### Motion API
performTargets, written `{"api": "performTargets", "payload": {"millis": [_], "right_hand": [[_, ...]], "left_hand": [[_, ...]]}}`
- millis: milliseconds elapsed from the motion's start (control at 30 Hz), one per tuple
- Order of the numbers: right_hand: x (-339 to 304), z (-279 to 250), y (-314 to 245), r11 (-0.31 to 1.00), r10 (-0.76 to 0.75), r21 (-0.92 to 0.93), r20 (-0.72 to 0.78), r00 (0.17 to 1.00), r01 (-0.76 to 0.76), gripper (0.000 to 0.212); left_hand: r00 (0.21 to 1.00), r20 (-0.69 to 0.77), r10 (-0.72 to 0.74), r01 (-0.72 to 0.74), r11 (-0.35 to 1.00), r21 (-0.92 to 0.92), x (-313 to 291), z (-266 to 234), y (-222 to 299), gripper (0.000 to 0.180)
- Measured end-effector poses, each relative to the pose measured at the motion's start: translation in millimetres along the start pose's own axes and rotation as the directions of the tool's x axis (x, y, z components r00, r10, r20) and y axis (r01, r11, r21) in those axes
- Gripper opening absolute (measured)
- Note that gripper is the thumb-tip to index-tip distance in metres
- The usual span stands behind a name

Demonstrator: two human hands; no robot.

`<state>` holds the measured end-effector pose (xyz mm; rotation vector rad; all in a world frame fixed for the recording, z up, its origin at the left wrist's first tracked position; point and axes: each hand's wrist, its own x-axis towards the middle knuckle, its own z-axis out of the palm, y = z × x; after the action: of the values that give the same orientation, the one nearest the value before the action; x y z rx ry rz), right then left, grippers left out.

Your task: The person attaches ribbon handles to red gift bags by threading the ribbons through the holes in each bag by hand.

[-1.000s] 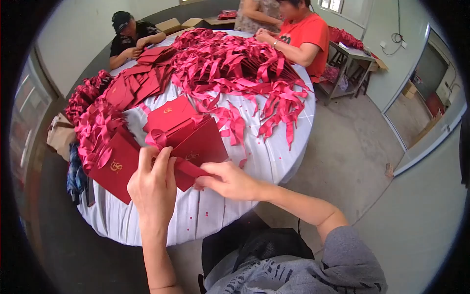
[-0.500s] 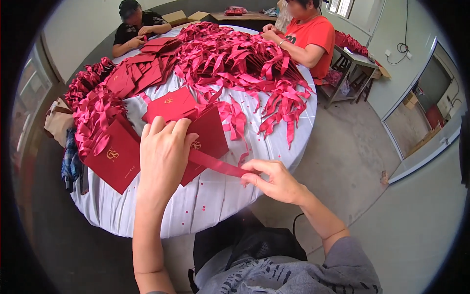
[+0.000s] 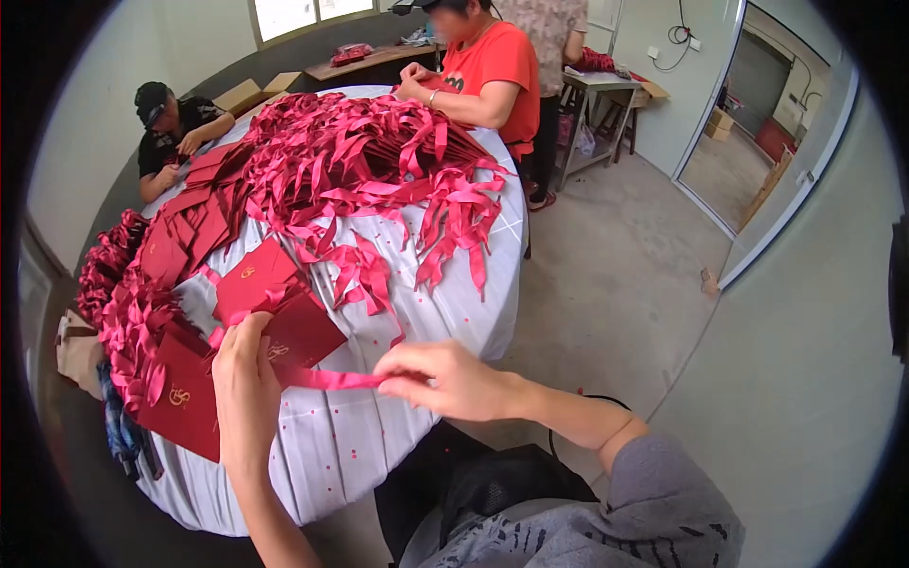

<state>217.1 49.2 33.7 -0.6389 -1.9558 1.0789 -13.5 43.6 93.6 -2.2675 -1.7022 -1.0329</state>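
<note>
A pink-red ribbon point(image 3: 331, 380) is stretched between my two hands above the near side of the table. My left hand point(image 3: 244, 374) is closed on its left end, beside a flat dark red paper piece with a gold emblem point(image 3: 311, 327). Whether those fingers also grip that piece, I cannot tell. My right hand point(image 3: 450, 381) pinches the ribbon's other end between thumb and fingers. Another red piece point(image 3: 256, 275) lies just beyond, overlapping the first. To the left of my left hand rests a larger red piece with a gold emblem point(image 3: 180, 398).
A big heap of ribboned red pieces point(image 3: 350, 161) covers the table's far side. Bunched ribbons point(image 3: 137, 322) lie along the left edge of the white tablecloth point(image 3: 417, 312). A person in black point(image 3: 175, 133) and one in red point(image 3: 483, 80) sit at the table; another stands behind.
The view has swung, so the table sits farther left and lower. My hands still hold the ribbon; my right hand has turned and the ribbon now runs nearly level.
</note>
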Motion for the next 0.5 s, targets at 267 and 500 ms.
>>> {"api": "performTargets", "payload": {"millis": [267,500], "right_hand": [[3,-10,-14,0.878,0.167,0.479,-0.279,0.946,-0.014,0.014],[22,-8,-15,0.871,-0.119,0.395,-0.406,0.906,0.291,0.006]], "left_hand": [[0.998,-0.049,0.029,-0.030,0.999,-0.014,3,-9,7,0.023],[0.998,0.001,-0.057,0.054,0.938,-0.341,3,-1,0,0.020]]}}
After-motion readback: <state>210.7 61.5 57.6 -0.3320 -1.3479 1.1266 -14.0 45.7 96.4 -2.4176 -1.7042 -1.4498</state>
